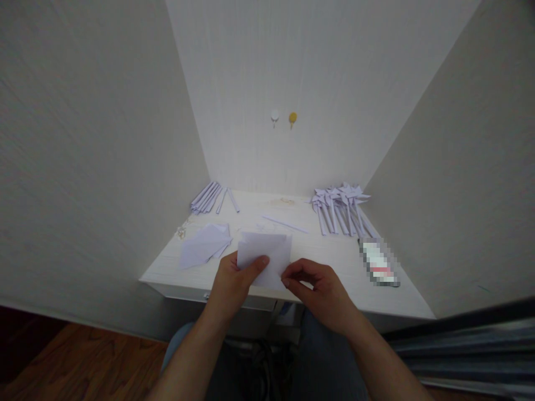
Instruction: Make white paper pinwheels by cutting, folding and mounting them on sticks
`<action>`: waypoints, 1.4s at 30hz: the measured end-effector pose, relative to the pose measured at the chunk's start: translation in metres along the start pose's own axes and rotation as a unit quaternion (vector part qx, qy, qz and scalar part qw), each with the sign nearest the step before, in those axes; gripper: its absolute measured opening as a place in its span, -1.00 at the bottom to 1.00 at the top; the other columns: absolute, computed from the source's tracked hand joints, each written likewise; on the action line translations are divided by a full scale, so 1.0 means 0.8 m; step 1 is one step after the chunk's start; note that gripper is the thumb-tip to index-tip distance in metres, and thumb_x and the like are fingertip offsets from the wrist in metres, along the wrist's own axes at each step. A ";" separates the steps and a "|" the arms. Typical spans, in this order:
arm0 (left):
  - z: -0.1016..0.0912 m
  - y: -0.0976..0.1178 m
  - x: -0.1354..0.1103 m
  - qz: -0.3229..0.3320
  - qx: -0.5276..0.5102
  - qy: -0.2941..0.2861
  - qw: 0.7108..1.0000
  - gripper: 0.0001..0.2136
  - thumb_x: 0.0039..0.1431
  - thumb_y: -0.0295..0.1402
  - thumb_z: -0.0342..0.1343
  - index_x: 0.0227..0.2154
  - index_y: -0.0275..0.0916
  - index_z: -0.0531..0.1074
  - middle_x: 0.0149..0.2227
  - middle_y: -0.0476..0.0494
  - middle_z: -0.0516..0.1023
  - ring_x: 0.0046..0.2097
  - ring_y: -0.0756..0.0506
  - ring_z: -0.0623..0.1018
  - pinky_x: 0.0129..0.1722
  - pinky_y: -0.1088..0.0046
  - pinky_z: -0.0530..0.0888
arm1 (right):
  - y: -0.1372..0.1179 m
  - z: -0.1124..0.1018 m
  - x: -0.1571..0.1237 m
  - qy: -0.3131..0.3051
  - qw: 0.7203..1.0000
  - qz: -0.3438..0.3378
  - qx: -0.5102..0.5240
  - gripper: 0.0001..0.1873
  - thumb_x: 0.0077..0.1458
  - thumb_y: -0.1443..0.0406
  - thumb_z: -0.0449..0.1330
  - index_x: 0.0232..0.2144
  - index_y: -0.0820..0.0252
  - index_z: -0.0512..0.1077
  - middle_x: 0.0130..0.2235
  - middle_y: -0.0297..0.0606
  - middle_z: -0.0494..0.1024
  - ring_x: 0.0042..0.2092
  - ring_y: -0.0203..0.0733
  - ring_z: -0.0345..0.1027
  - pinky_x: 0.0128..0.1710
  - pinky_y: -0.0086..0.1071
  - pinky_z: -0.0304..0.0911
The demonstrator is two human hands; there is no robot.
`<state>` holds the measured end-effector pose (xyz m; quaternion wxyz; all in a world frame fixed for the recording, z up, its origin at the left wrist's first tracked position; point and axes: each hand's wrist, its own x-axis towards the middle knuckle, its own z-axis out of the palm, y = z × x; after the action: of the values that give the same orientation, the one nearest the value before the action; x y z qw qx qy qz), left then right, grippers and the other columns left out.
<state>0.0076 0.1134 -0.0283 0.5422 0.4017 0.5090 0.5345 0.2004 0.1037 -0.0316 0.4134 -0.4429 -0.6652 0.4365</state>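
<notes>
- Two bare hands at work over a white desk (334,278); clock directions are taken from the paper held, twelve toward the back wall (251,150).
- Left hand (234,281): pinching the white paper (276,250), thumb flat on top, other fingers mostly hidden beneath.
- Right hand (321,289): thumb and forefinger drawn together at the paper's lower right edge, about four o'clock; whether they grip it, I cannot tell.
- Paper's position: above the desk's front edge, between the hands.
- Nine o'clock: loose sheets (203,246), overlapping, lying flat.
- Between ten and eleven: rolled paper sticks (206,199), mostly bunched, two lying apart.
- One o'clock: a thin paper strip (285,224).
- Two o'clock: paper pinwheels (340,197) on sticks, heaped.
- Three o'clock: a phone (378,262), screen blurred.
- Twelve o'clock, on the wall: one white hook (275,115), one yellow hook (293,117).
</notes>
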 end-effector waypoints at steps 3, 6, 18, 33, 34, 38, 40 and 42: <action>0.001 0.001 -0.001 -0.003 -0.003 -0.003 1.000 -0.66 -0.10 -0.14 0.45 -0.37 -0.34 0.66 -0.41 -0.20 0.69 -0.41 -0.12 0.57 -0.40 0.41 0.49 | 0.001 -0.001 0.001 0.003 1.000 0.003 0.002 -0.95 0.14 0.31 0.31 -0.33 0.12 0.60 -0.33 -0.30 0.68 -0.26 -0.18 0.56 -0.18 -0.32 0.41; 0.001 0.001 -0.001 -0.004 0.000 -0.007 1.000 -0.65 -0.09 -0.13 0.45 -0.35 -0.33 0.66 -0.38 -0.20 0.70 -0.40 -0.12 0.58 -0.39 0.40 0.50 | 0.001 -0.001 0.002 0.004 1.000 0.008 0.008 -0.93 0.14 0.28 0.32 -0.32 0.12 0.62 -0.32 -0.29 0.69 -0.26 -0.17 0.56 -0.19 -0.31 0.41; 0.002 0.004 -0.001 -0.007 -0.003 -0.011 1.000 -0.68 -0.08 -0.15 0.45 -0.37 -0.32 0.66 -0.41 -0.17 0.69 -0.42 -0.10 0.57 -0.41 0.43 0.49 | -0.001 -0.004 0.002 -0.001 1.000 0.005 0.007 -0.96 0.15 0.31 0.31 -0.32 0.12 0.59 -0.33 -0.31 0.67 -0.27 -0.19 0.55 -0.20 -0.33 0.40; 0.000 -0.013 0.005 0.015 0.016 0.008 1.000 -0.65 -0.04 -0.12 0.43 -0.32 -0.32 0.68 -0.35 -0.22 0.72 -0.37 -0.14 0.61 -0.36 0.41 0.50 | 0.004 -0.001 0.004 0.022 0.998 0.031 0.044 -0.88 0.13 0.31 0.31 -0.27 0.10 0.43 -0.36 -0.37 0.59 -0.29 -0.23 0.50 -0.30 -0.38 0.33; -0.001 -0.015 0.006 0.016 0.022 0.008 1.000 -0.65 -0.04 -0.11 0.43 -0.32 -0.32 0.68 -0.34 -0.22 0.73 -0.36 -0.14 0.61 -0.36 0.41 0.50 | 0.005 -0.001 0.005 0.021 0.998 0.033 0.039 -0.88 0.13 0.31 0.31 -0.28 0.10 0.43 -0.36 -0.37 0.58 -0.29 -0.22 0.50 -0.30 -0.37 0.32; -0.002 -0.019 0.010 0.015 0.029 0.008 0.999 -0.64 -0.04 -0.10 0.43 -0.31 -0.32 0.68 -0.34 -0.21 0.73 -0.36 -0.16 0.61 -0.37 0.39 0.50 | 0.011 0.000 0.007 0.025 0.999 0.027 0.027 -0.88 0.12 0.31 0.30 -0.29 0.10 0.41 -0.36 -0.37 0.56 -0.29 -0.22 0.49 -0.29 -0.36 0.32; -0.002 -0.020 0.014 0.019 0.035 0.003 0.999 -0.64 -0.04 -0.11 0.42 -0.30 -0.32 0.68 -0.33 -0.22 0.73 -0.34 -0.17 0.62 -0.33 0.37 0.52 | 0.017 0.003 0.009 0.034 0.999 0.027 0.028 -0.85 0.11 0.30 0.30 -0.28 0.10 0.39 -0.37 -0.38 0.56 -0.30 -0.22 0.49 -0.30 -0.37 0.33; -0.001 -0.019 0.019 0.026 0.056 0.001 0.998 -0.64 -0.04 -0.10 0.42 -0.31 -0.32 0.68 -0.31 -0.24 0.74 -0.31 -0.19 0.63 -0.30 0.35 0.53 | 0.024 0.004 0.015 0.044 0.998 0.034 0.004 -0.85 0.15 0.28 0.27 -0.25 0.09 0.35 -0.38 -0.38 0.58 -0.31 -0.22 0.50 -0.31 -0.37 0.35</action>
<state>0.0077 0.1263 -0.0452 0.5046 0.4440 0.5276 0.5195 0.1990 0.1184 -0.0486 0.4288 -0.4824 -0.6293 0.4330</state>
